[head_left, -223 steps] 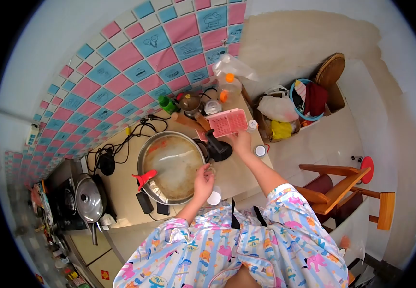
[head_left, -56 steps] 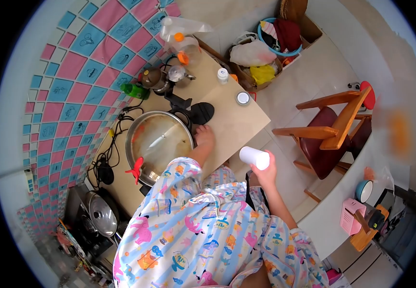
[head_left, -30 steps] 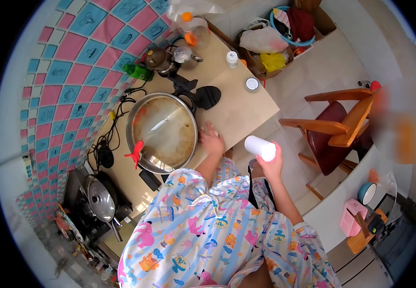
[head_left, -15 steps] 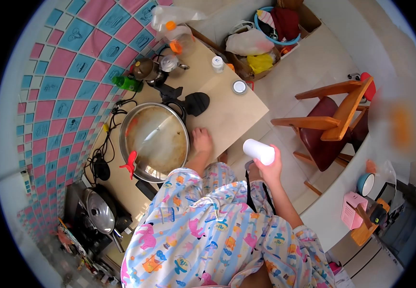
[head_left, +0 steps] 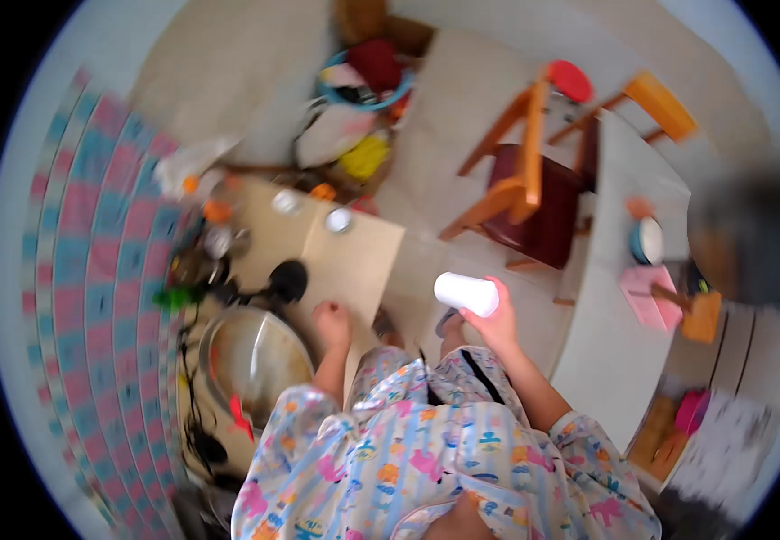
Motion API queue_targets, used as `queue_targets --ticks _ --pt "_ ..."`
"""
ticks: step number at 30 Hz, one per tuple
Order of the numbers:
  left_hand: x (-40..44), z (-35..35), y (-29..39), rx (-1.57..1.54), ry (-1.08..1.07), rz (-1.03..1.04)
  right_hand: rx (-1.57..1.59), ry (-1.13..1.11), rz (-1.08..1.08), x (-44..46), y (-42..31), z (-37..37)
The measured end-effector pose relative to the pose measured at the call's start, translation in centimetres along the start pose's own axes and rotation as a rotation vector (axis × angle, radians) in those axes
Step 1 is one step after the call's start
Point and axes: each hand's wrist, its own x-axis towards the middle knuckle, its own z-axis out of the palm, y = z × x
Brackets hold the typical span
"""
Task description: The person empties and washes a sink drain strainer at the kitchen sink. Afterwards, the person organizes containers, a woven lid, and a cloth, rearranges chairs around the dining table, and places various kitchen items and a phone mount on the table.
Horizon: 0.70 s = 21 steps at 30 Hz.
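My right hand (head_left: 495,317) is wrapped round a white cylindrical container (head_left: 464,293), tilted over the floor between the counter and the white table. Over the counter (head_left: 354,261), beside the large lidded pan (head_left: 255,360), is my left hand (head_left: 332,322); its fingers are curled, and whether anything small is in them is too blurred to tell. A red clip-like piece (head_left: 241,416) sits at the pan's rim. Beyond my left hand lies a black stand base (head_left: 288,281). Two small white-lidded jars, one (head_left: 339,220) near the counter's edge, stand farther off.
A wooden chair (head_left: 534,193) with a dark red seat stands by the white table (head_left: 610,360), which holds a pink basket (head_left: 649,297) and a blue bowl (head_left: 648,241). Boxes with bags and a blue basin (head_left: 367,102) stand on the floor behind the counter.
The pink basket left the counter and is on the white table. My right hand has taken the white container. The view has since swung right; my left hand is now curled, farther from the pan.
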Motion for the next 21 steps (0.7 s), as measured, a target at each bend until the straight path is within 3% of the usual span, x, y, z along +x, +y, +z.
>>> queue_targets --ticks 2,3,8,10,12,13,15,21 --pt "-0.4 0.9 2.6 -0.131 -0.034 0.105 -0.056 0.167 0.002 -0.3 0.3 -3.9" --pt "-0.6 3.6 0.5 -0.263 -0.111 0.125 -0.096 0.271 0.02 -0.5 0.5 -5.8" --pt "-2.0 6.9 10.8 -0.341 -0.382 0.356 -0.261 0.728 0.131 -3.6 4.1 -17.6" --pt "-2.6 5.4 18.0 -0.387 -0.603 0.311 -0.323 0.905 0.224 -5.5 5.8 -22.2" --pt "-3.9 6.0 23.3 -0.459 -0.685 0.4 -0.314 1.075 0.353 -7.5 8.4 -26.9" --pt "-5.0 5.5 27.1 -0.479 -0.779 0.319 -0.303 1.138 0.357 -8.1 9.6 -29.2" --pt "-7.2 6.8 32.1 -0.491 -0.899 0.436 -0.282 1.257 0.369 -9.2 12.0 -33.1" --pt "-17.0 13.9 43.8 -0.447 -1.234 0.819 -0.315 1.159 0.474 -9.0 18.6 -40.7"
